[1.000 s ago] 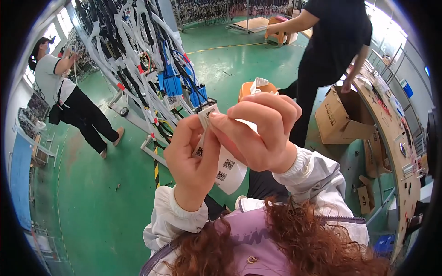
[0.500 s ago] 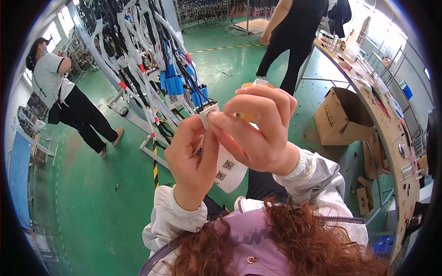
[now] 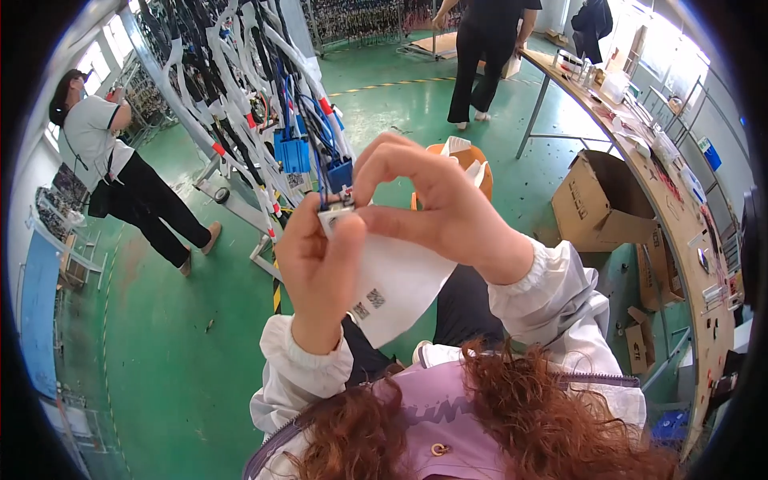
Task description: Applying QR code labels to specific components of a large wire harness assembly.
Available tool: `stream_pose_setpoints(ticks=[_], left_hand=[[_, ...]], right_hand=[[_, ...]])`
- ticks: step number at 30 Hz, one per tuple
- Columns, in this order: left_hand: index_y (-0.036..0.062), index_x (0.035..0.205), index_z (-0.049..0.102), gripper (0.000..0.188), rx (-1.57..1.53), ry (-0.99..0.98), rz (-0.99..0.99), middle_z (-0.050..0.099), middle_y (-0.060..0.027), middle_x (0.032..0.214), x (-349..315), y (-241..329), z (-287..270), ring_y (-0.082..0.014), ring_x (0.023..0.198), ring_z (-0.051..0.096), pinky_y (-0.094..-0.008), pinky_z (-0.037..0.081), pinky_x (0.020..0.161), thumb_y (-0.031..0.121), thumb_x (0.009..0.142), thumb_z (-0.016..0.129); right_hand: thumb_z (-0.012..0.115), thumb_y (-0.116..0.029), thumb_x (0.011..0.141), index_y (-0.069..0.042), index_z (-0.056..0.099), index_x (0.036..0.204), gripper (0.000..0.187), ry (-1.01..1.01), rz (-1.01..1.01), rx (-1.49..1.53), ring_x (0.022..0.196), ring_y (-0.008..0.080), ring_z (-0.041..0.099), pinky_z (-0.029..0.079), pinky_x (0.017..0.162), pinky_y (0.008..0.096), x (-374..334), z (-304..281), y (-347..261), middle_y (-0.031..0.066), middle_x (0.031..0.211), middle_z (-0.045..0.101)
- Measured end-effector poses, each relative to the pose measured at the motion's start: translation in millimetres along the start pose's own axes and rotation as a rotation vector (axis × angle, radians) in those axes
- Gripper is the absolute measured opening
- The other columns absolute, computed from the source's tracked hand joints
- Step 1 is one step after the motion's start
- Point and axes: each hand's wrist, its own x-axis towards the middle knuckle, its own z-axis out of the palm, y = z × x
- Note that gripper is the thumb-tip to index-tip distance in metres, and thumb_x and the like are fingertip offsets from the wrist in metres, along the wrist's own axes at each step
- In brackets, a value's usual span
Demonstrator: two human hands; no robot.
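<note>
With the left hand (image 3: 314,268), pinching the small white connector (image 3: 334,213) between thumb and fingers, slightly left of the frame's centre, and covering too much for telling its long axis. With the right hand (image 3: 460,206), curving the fingers close from the right, not showing clearly if pinching anything. Having the label sheet (image 3: 408,276) hanging just below, near the centre.

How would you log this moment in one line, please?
left hand: pinching small white piece; right hand: close beside it; white sheet: below hands
</note>
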Motion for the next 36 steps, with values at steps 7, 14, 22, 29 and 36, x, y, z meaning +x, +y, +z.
stream_pose_setpoints(ticks=[7,14,22,29,36], left_hand=[[-0.0025,0.088,0.055,0.026,0.089,0.007,-0.104,0.053,-0.0015,0.069,9,18,-61,-0.0058,0.061,0.045,-0.0183,0.034,0.059,0.023,0.085,0.055],[0.0038,0.076,0.051,0.026,0.217,0.115,-0.135,0.047,-0.0006,0.065,0,58,-88,-0.0063,0.056,0.038,-0.0189,0.029,0.055,0.028,0.088,0.05],[0.0042,0.073,0.05,0.028,0.343,0.123,-0.162,0.046,-0.0003,0.065,-2,72,-98,-0.0057,0.06,0.037,-0.02,0.027,0.056,0.028,0.089,0.049],[0.0048,0.071,0.051,0.025,0.508,0.205,-0.127,0.048,0.003,0.065,2,48,-106,-0.0033,0.059,0.039,-0.0176,0.029,0.055,0.024,0.087,0.055],[0.0048,0.069,0.053,0.027,0.419,0.178,-0.153,0.046,0.0039,0.063,3,17,-95,-0.0026,0.058,0.035,-0.0164,0.026,0.053,0.024,0.088,0.052]], right_hand=[[0.056,-0.016,0.084,-0.003,0.061,0.084,0.014,0.27,0.162,0.139,0.07,0.0053,0.05,0.039,0.061,0.02,-4,-20,44,-0.0009,0.077,0.06],[0.053,-0.004,0.083,-0.001,0.059,0.094,0.013,0.093,0.23,0.21,0.079,0.0098,0.055,0.045,0.071,0.0236,-3,26,101,0.004,0.085,0.06],[0.069,-0.014,0.071,-0.005,0.058,0.095,0.027,0.166,0.152,-0.168,0.091,0.019,0.05,0.041,0.08,0.0297,18,51,111,0.0057,0.09,0.053],[0.056,-0.01,0.084,0.0,0.056,0.09,0.012,0.1,0.294,0.528,0.078,0.0119,0.057,0.042,0.07,0.0234,4,28,82,0.0058,0.085,0.06],[0.052,-0.009,0.086,0.0,0.05,0.094,0.011,0.153,0.32,0.826,0.08,0.0132,0.057,0.044,0.074,0.0263,-32,15,59,0.0093,0.089,0.061]])
